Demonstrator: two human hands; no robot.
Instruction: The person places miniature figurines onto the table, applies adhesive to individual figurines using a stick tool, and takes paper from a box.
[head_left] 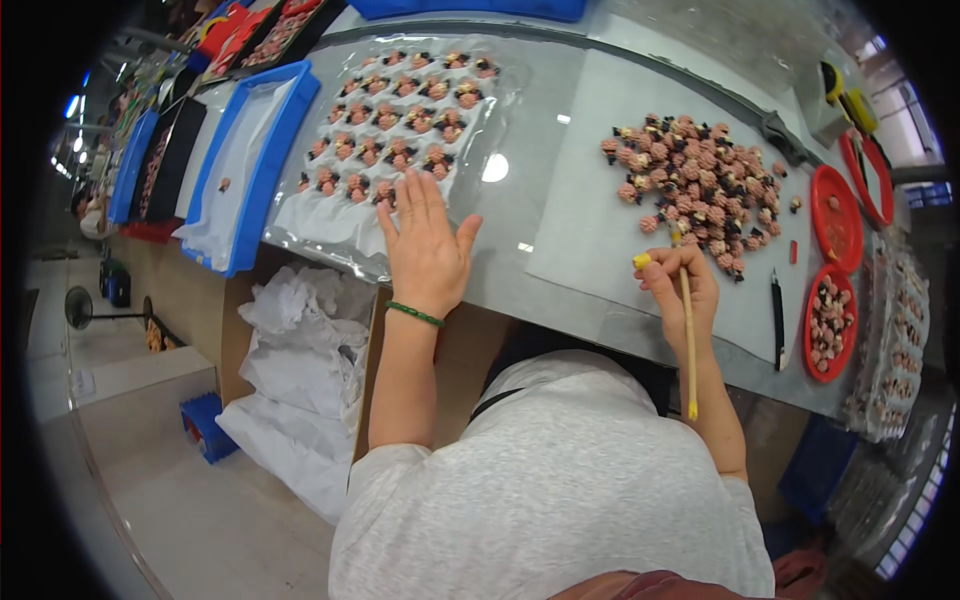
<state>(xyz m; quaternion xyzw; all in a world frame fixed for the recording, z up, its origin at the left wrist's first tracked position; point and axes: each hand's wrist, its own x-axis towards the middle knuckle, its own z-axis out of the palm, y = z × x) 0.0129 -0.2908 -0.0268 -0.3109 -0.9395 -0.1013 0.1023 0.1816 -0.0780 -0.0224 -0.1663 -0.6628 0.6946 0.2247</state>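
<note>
My left hand [430, 250], with a green bracelet [415, 314] at the wrist, lies palm down over the near right corner of a clear plastic tray [335, 238]. Its fingers are stretched out; the fingertips reach a small pink rosette piece [385, 192] with dark and cream bits. Rows of similar pieces [386, 117] stand on white lining in this tray. In my right hand [697, 290] is a thin tan stick [688, 340] with a yellow lower end, held below a heap of pink pieces [700, 185]. A yellow cover [641, 261] sits on one fingertip.
The heap lies on a white sheet [580, 235]. To its right are a black pen-like tool [777, 320], a red dish of pieces [830, 365] and another red dish [822, 185]. A blue tray [235, 262] stands left; crumpled white paper [300, 350] fills a box below.
</note>
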